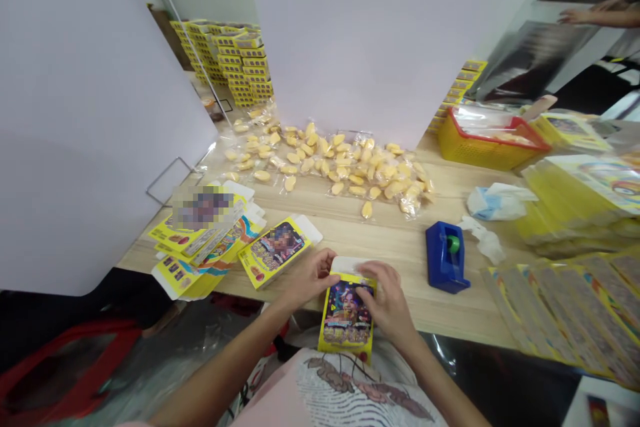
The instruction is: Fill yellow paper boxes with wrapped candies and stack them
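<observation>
My left hand (307, 278) and my right hand (386, 297) both grip a yellow printed card box (346, 330) at the table's near edge. Its white top flap (346, 265) stands up between my fingers, partly covered by them. Just left of my left hand lies another yellow box (275, 251) with a white flap, its picture pixelated. Further left, several flat printed card blanks (200, 243) lie piled on the light wooden table (400, 243). A blue tape dispenser (447, 257) stands to the right of my right hand, out of reach of my fingers.
Many wrapped yellow sweets (325, 167) spread across the table's far side. A yellow basket with a red rim (490, 142) and stacks of flat printed card (565, 307) fill the right. Stacked yellow boxes (225, 60) stand behind a white board (375, 33). A co-worker's hand (575, 15) shows top right.
</observation>
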### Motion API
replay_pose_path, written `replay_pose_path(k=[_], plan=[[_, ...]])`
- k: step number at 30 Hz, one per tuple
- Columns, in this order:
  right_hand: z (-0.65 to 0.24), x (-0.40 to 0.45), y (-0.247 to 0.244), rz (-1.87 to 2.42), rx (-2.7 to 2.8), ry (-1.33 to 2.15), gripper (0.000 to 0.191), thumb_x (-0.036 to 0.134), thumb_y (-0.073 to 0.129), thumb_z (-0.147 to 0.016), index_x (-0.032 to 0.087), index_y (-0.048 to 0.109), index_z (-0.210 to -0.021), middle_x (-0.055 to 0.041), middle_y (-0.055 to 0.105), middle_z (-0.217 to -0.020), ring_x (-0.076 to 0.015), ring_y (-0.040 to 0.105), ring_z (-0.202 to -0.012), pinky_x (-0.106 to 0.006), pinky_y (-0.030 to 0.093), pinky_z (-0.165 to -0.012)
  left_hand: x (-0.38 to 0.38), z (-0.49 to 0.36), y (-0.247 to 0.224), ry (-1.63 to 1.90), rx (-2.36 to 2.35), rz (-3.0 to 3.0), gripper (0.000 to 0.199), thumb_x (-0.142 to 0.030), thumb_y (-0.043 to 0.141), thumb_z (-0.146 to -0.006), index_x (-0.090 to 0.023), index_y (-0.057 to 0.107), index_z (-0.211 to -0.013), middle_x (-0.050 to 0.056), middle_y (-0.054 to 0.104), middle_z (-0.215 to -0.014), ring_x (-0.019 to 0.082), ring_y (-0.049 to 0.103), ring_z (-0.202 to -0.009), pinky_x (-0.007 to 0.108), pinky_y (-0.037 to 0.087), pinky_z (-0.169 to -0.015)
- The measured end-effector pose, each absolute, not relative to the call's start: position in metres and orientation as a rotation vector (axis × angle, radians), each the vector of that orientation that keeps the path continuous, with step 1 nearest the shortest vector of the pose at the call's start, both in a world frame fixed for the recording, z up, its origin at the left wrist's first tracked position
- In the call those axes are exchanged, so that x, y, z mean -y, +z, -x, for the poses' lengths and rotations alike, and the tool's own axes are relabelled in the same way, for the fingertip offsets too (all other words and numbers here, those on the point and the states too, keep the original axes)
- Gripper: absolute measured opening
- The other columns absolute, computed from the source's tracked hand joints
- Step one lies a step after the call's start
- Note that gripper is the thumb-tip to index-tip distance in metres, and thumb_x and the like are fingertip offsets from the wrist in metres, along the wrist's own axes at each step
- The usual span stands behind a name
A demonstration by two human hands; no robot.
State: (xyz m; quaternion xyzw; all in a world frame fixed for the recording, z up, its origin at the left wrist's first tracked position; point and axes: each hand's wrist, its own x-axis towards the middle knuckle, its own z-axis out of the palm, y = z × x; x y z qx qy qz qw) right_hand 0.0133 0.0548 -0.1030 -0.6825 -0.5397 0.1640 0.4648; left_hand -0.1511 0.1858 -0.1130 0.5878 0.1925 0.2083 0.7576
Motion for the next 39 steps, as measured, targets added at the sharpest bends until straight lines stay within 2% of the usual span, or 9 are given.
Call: replay_pose_path(k=[3, 8, 13, 19, 23, 26, 29, 32, 39], plan=[[-0.014, -0.049, -0.115, 1.589, 0.889, 0.443, 0.039, 0.033, 0.072, -0.075, 0.021, 0.054, -0.107, -0.0091, 0.061, -0.115, -0.0245, 0.056, -0.107, -0.042, 0.042, -0.094, -0.187, 0.154, -0.109, 0.475, -0.426, -1.241, 0.028, -0.027, 0.07, -0.078, -0.017, 0.049, -0.094, 0.0, 0.055, -0.085, 0.012, 0.053, -0.078, 0.022, 0.041, -0.069], [-0.005, -0.054, -0.119, 1.3, 0.64, 0.979, 0.031, 0.041, 0.066, -0.08, 0.021, 0.06, -0.102, -0.0067, 0.068, -0.1, -0.0215, 0.064, -0.089, -0.034, 0.051, -0.079, -0.185, 0.152, -0.107, 0.457, -0.447, -1.234, 0.032, -0.027, 0.07, -0.077, -0.018, 0.047, -0.096, 0.0, 0.055, -0.085, 0.013, 0.054, -0.078, 0.023, 0.042, -0.069], [0.002, -0.052, -0.125, 1.384, 0.649, 0.704, 0.031, 0.038, 0.067, -0.08, 0.022, 0.058, -0.105, -0.0056, 0.066, -0.1, -0.0193, 0.063, -0.088, -0.031, 0.05, -0.077, -0.171, 0.152, -0.114, 0.68, -0.622, -1.312, 0.029, -0.023, 0.068, -0.078, -0.02, 0.046, -0.097, 0.0, 0.056, -0.088, 0.013, 0.056, -0.08, 0.023, 0.043, -0.07], [-0.008, -0.043, -0.132, 1.492, 0.997, 0.602, 0.018, 0.033, 0.057, -0.087, 0.018, 0.066, -0.081, -0.0087, 0.06, -0.103, -0.021, 0.057, -0.098, -0.032, 0.045, -0.084, -0.167, 0.158, -0.113, 0.621, -0.673, -1.615, 0.014, -0.028, 0.059, -0.085, -0.015, 0.063, -0.083, 0.003, 0.059, -0.081, 0.015, 0.055, -0.077, 0.025, 0.043, -0.07], [-0.008, -0.043, -0.13, 1.482, 0.81, 0.646, 0.023, 0.034, 0.063, -0.084, 0.022, 0.06, -0.103, -0.0039, 0.059, -0.091, -0.0165, 0.058, -0.081, -0.027, 0.047, -0.072, -0.173, 0.156, -0.107, 0.615, -0.617, -1.774, 0.016, -0.023, 0.055, -0.086, -0.015, 0.063, -0.074, 0.004, 0.056, -0.084, 0.015, 0.055, -0.082, 0.025, 0.042, -0.071], [-0.011, -0.044, -0.121, 1.446, 0.893, 0.744, 0.025, 0.035, 0.063, -0.084, 0.022, 0.063, -0.105, -0.0045, 0.059, -0.093, -0.0172, 0.058, -0.084, -0.027, 0.047, -0.074, -0.175, 0.156, -0.105, 0.632, -0.671, -1.725, 0.005, -0.019, 0.055, -0.084, -0.017, 0.058, -0.087, 0.003, 0.053, -0.087, 0.015, 0.055, -0.081, 0.025, 0.044, -0.071], [-0.016, -0.044, -0.108, 1.441, 1.009, 0.816, 0.022, 0.039, 0.057, -0.087, 0.02, 0.069, -0.086, -0.0074, 0.06, -0.098, -0.0198, 0.057, -0.094, -0.029, 0.046, -0.081, -0.176, 0.159, -0.1, 0.554, -0.631, -1.78, 0.015, -0.018, 0.056, -0.082, -0.018, 0.057, -0.097, 0.003, 0.053, -0.091, 0.015, 0.054, -0.083, 0.026, 0.045, -0.071], [-0.02, -0.045, -0.097, 1.487, 0.997, 0.88, 0.029, 0.042, 0.055, -0.088, 0.018, 0.069, -0.078, -0.0085, 0.061, -0.099, -0.0204, 0.058, -0.094, -0.029, 0.047, -0.081, -0.179, 0.161, -0.093, 0.429, -0.528, -1.854, 0.009, -0.025, 0.058, -0.084, -0.017, 0.062, -0.082, 0.004, 0.055, -0.092, 0.015, 0.054, -0.084, 0.024, 0.044, -0.068], [-0.028, -0.053, -0.092, 1.615, 1.181, 0.85, 0.017, 0.035, 0.061, -0.082, 0.02, 0.069, -0.086, -0.0057, 0.067, -0.087, -0.0197, 0.062, -0.079, -0.028, 0.049, -0.068, -0.195, 0.154, -0.096, 0.383, -0.581, -1.626, 0.02, -0.032, 0.069, -0.075, -0.013, 0.069, -0.084, 0.005, 0.065, -0.078, 0.014, 0.057, -0.069, 0.025, 0.043, -0.063]])
